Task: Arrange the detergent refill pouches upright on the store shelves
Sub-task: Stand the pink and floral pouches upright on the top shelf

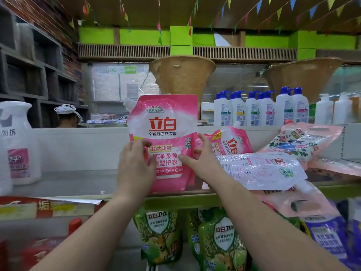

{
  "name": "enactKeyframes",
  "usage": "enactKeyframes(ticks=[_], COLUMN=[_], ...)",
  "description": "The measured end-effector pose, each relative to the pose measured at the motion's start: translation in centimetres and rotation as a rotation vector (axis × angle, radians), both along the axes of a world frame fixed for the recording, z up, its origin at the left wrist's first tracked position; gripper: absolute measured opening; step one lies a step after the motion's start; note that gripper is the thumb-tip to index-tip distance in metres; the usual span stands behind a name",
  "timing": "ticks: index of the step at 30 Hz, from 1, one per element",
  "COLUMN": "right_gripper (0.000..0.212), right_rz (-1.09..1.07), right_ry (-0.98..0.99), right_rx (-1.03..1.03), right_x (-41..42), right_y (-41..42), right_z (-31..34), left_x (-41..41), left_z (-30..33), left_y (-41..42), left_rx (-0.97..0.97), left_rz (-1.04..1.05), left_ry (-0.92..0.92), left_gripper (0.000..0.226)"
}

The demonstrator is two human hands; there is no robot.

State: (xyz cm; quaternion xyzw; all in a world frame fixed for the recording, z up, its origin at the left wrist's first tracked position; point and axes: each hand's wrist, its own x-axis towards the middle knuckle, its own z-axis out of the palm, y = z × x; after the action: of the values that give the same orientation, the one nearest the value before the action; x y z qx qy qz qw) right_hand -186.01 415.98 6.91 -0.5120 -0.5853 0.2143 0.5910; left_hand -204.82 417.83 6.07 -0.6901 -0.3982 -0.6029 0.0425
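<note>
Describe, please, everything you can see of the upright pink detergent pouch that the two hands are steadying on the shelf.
The pink pouch is glossy flexible plastic with a white swirl, red and dark Chinese lettering and a white spout at its upper left corner. It stands upright, face forward, its base by the shelf front edge. The left hand touches its lower left, the right hand its lower right, fingers fairly straight. A second pink pouch leans behind its right side.

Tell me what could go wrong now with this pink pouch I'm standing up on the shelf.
The upright pink pouch sits close to the shelf's front edge, steadied by your left hand and right hand; released, it might slump or tip forward. The pile of flat pouches right beside it overhangs the edge, so it could slide off or lean into the standing pouch and knock it over.
</note>
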Motion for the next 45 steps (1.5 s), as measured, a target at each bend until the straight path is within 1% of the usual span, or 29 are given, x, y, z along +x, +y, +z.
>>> enactKeyframes(ticks=[5,10,13,16,18,20,23,28,32,36,41,45], right_gripper=[0.089,0.076,0.064,0.051,0.043,0.037,0.03,0.028,0.02,0.017,0.023,0.022], right_rz=[-0.045,-0.134,-0.186,-0.239,-0.263,-0.287,-0.322,-0.367,-0.41,-0.461,-0.53,-0.566], right_ry=[-0.018,0.005,0.03,0.054,0.073,0.077,0.066,0.098,0.094,0.072,0.102,0.076], right_rx=[0.048,0.089,0.1,0.097,0.1,0.097,0.095,0.099,0.081,0.056,-0.013,-0.016], right_x=[2.2,6.2,8.3,10.3,11.3,12.4,13.9,15.4,15.9,16.1,16.3,15.8], right_y=[-1.1,-2.8,-3.9,-5.2,-6.0,-6.7,-7.6,-8.5,-8.5,-8.3,-7.7,-7.3], right_z=[0.4,0.8,0.9,1.1,1.4,1.7,1.7,1.6,1.5,1.2,1.0,1.0], left_x=[3.4,7.4,9.8,12.6,14.2,15.8,17.3,17.6,17.2,17.0,16.9,16.7], left_z=[0.1,-0.4,-0.8,-1.2,-1.5,-1.5,-1.7,-2.2,-2.3,-2.4,-2.7,-3.1], left_y=[-1.5,-2.2,-2.8,-3.3,-3.5,-3.7,-3.5,-2.3,-1.4,-0.7,0.1,1.0], left_rx=[-0.002,-0.04,-0.09,-0.156,-0.133,-0.114,-0.115,-0.184,-0.191,-0.163,-0.108,-0.048], left_rz=[-0.142,-0.29,-0.395,-0.481,-0.485,-0.468,-0.441,-0.474,-0.495,-0.497,-0.495,-0.497], left_ry=[0.045,0.148,0.259,0.448,0.581,0.623,0.621,0.669,0.723,0.766,0.797,0.837], left_gripper=[0.026,0.027,0.037,0.058,0.07,0.074,0.073,0.071,0.064,0.065,0.067,0.07])
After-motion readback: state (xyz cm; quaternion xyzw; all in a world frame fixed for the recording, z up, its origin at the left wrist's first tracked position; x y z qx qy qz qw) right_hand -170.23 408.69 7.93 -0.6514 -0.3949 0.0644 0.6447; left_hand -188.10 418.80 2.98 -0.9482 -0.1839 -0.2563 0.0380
